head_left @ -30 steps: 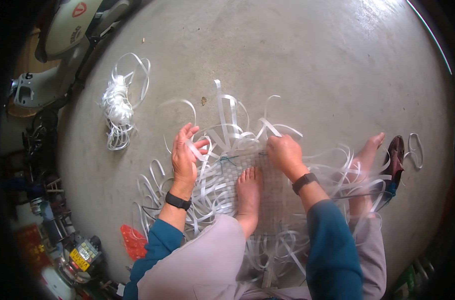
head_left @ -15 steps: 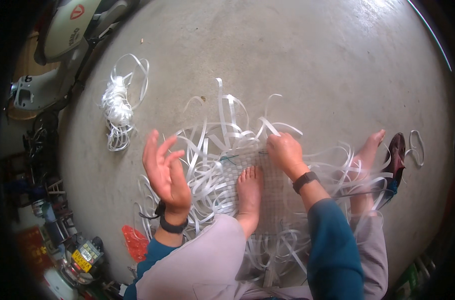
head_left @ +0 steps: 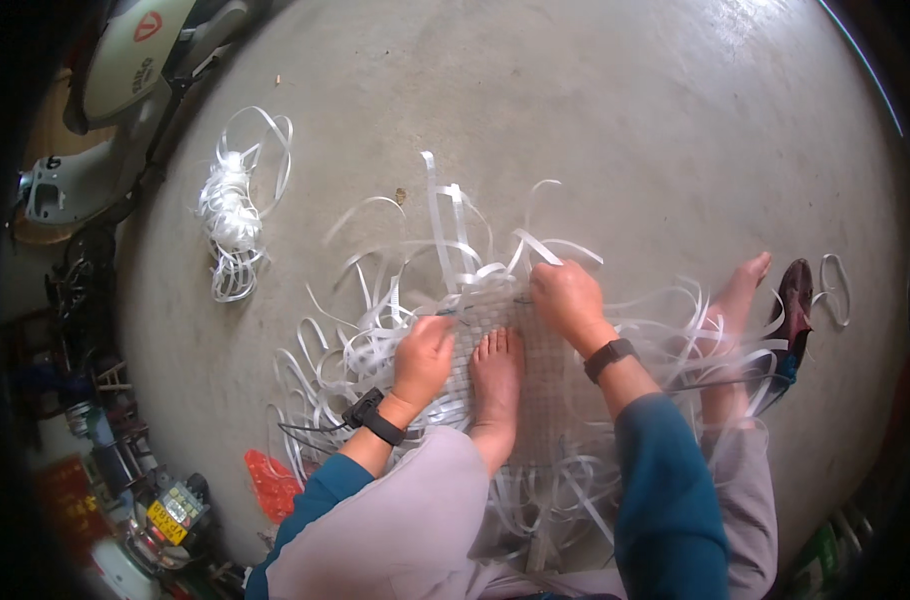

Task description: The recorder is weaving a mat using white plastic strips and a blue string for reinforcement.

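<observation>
A partly woven mat (head_left: 540, 420) of flat white plastic straps lies under my bare left foot (head_left: 495, 385), with loose straps spreading around it. My left hand (head_left: 424, 356) is on the mat's upper left part, left of the foot, fingers curled down near a thin green tie; what they hold is hidden. My right hand (head_left: 565, 302) is closed on a white strap (head_left: 542, 250) at the mat's upper edge. My right foot (head_left: 735, 300) is off to the right, partly behind loose straps.
A bundle of white strap (head_left: 232, 200) lies at the upper left. A pale scooter (head_left: 125, 70) and assorted gear line the left edge, near a red bag (head_left: 270, 480). A dark shoe (head_left: 793, 315) and a strap loop (head_left: 835, 285) are at the right on the concrete floor (head_left: 615, 120).
My left hand was raised and open, swung outward half a second ago; now it is down on the mat, right of there, fingers curled. My right hand stays at the upper edge.
</observation>
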The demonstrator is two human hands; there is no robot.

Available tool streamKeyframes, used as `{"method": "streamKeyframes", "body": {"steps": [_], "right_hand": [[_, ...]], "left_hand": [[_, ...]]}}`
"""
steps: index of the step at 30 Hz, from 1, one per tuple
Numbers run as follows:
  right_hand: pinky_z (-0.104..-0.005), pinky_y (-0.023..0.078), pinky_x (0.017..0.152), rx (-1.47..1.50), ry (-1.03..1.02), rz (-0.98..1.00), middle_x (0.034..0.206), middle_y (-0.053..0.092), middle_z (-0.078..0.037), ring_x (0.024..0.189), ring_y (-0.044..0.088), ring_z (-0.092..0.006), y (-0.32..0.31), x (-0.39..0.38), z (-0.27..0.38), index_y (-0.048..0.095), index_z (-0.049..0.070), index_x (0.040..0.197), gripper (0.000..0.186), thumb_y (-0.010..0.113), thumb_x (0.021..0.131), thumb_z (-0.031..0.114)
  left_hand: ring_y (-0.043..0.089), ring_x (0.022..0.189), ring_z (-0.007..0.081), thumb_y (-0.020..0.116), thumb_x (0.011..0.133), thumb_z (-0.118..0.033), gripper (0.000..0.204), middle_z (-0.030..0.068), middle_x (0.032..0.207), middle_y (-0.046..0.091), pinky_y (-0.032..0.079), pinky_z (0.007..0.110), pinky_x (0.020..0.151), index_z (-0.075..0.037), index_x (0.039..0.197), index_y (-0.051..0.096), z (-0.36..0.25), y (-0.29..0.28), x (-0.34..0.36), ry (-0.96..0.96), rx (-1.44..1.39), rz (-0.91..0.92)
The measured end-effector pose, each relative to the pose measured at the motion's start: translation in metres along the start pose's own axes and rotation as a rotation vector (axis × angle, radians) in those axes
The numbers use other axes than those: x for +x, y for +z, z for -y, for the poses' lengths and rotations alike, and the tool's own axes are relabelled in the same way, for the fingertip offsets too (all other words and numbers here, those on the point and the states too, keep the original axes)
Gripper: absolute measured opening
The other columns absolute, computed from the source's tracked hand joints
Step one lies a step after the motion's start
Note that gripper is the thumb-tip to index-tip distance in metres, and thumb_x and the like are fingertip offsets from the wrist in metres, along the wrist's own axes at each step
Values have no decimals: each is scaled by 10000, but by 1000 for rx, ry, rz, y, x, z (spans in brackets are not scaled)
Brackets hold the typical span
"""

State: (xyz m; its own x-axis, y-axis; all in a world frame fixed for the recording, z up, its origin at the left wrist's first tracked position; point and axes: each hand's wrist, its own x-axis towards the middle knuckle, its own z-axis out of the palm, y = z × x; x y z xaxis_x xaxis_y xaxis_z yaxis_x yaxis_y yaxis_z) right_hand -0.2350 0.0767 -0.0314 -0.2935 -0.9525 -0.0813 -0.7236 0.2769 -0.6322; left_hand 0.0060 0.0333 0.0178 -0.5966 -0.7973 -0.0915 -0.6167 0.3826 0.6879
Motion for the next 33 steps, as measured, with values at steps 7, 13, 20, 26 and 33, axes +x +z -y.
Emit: {"method": "streamKeyframes", "body": {"steps": [7, 13, 20, 26, 33], "right_hand": [[-421, 521, 704, -51, 7, 18, 799, 599, -80, 827, 605, -286, 1, 0, 1, 685, 109, 768, 78, 629, 785, 161], [-417, 522, 713, -51, 14, 8, 800, 599, -78, 837, 605, -281, 1, 0, 1, 693, 114, 769, 85, 627, 787, 166], [-417, 523, 726, -54, 33, 45, 807, 602, -75, 852, 608, -277, -2, 0, 5, 694, 117, 775, 87, 627, 788, 171], [-420, 523, 735, -67, 30, 58, 809, 603, -75, 862, 610, -277, -1, 1, 3, 690, 116, 774, 79, 632, 782, 170], [-422, 523, 735, -51, 36, 66, 809, 603, -77, 864, 610, -280, -2, 1, 3, 679, 112, 773, 71, 635, 779, 167]], "left_hand": [[637, 627, 143, 601, 893, -63, 151, 75, 861, 636, 489, 286, 585, -49, 1040, 631, 24, 3, 5, -297, -173, -174], [635, 623, 171, 621, 869, -56, 129, 79, 889, 642, 490, 301, 585, -55, 997, 621, 31, 2, 5, -272, -133, -173], [625, 690, 268, 650, 798, -71, 220, 69, 870, 611, 494, 369, 584, -133, 1009, 652, 25, 4, 11, 63, 349, -104], [603, 685, 293, 663, 769, -104, 155, 58, 791, 546, 483, 408, 574, -141, 920, 661, 25, 4, 17, 161, 555, 2], [599, 695, 266, 645, 730, -113, 86, 64, 759, 526, 490, 388, 553, -106, 748, 560, 27, 10, 20, 282, 590, -37]]}}
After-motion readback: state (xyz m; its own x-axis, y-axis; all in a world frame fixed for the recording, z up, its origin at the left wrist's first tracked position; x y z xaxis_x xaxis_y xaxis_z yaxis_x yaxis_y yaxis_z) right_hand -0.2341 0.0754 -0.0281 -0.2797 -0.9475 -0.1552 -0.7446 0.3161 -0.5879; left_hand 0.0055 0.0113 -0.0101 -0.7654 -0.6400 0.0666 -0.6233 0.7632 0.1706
